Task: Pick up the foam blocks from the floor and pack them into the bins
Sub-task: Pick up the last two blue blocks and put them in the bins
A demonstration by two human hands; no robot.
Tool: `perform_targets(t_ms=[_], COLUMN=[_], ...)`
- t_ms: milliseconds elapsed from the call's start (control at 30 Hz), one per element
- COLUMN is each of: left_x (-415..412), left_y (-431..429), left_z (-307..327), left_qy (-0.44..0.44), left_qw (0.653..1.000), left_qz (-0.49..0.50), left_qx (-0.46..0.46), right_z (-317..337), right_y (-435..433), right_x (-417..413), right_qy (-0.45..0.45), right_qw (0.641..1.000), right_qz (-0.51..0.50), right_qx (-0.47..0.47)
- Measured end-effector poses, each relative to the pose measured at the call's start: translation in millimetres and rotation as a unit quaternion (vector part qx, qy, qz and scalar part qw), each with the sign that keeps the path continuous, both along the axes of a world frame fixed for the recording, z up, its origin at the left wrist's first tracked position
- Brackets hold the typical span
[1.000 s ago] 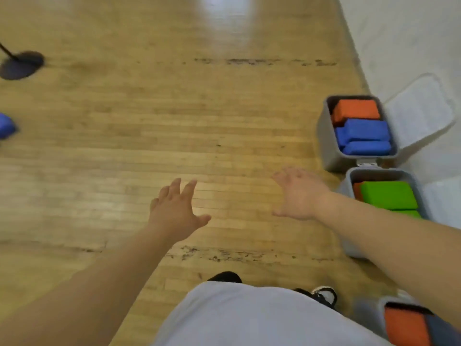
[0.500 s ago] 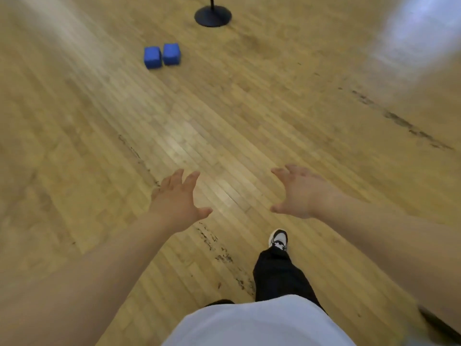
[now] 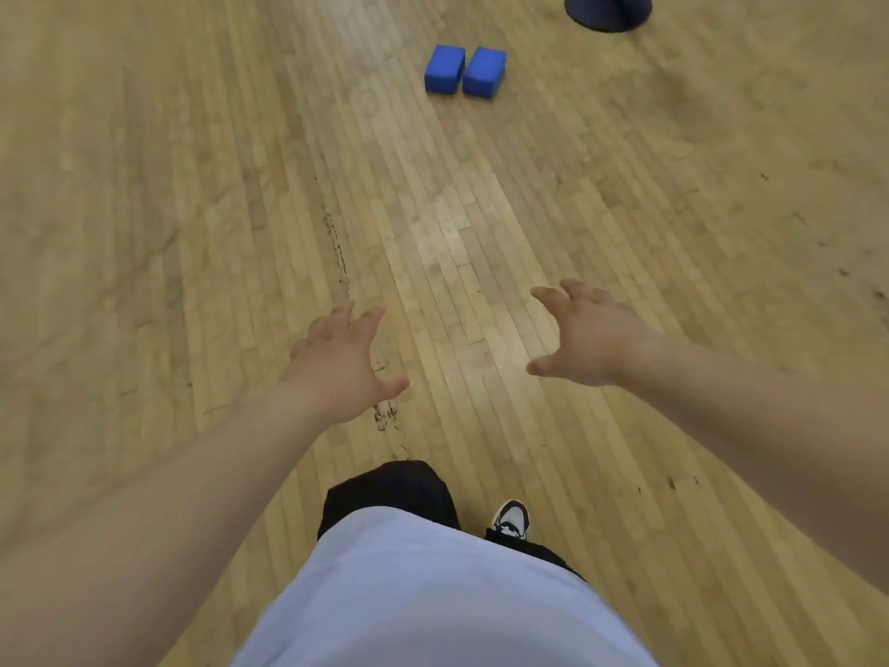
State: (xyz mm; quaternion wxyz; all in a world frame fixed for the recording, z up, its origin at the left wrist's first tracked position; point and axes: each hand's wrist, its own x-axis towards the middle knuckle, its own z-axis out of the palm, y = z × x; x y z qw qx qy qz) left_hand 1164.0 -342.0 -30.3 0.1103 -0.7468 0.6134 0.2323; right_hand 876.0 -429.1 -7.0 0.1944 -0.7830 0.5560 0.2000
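Two blue foam blocks lie side by side on the wooden floor ahead of me, the left block touching or nearly touching the right block. My left hand and my right hand are stretched out in front of me, well short of the blocks. Both hands have spread, relaxed fingers and hold nothing. No bin is in view.
A dark round stand base sits on the floor at the top right, just beyond the blocks. My dark trouser leg and a black-and-white shoe are below my hands. Bare wooden floor surrounds me.
The view has swung away from the bins, which have left the frame. The two blue blocks and the stand base have come into view and grown nearer. My hands stay empty and outstretched.
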Motion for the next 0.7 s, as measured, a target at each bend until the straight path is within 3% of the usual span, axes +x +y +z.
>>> perform_targets(t_ms=[233, 700], left_x=[51, 212], left_y=[-106, -412], left_z=[-17, -31], left_qy=[-0.003, 0.004], left_qw=[0.999, 0.999], left_qz=[0.03, -0.013], left_qx=[0.012, 0.029], right_z=[-15, -32], right_y=[-127, -409], right_x=[52, 201], right_qy=[0.005, 0.014], right_qw=[1.0, 0.999], right_qz=[0.027, -0.02], right_qx=[0.011, 0.037])
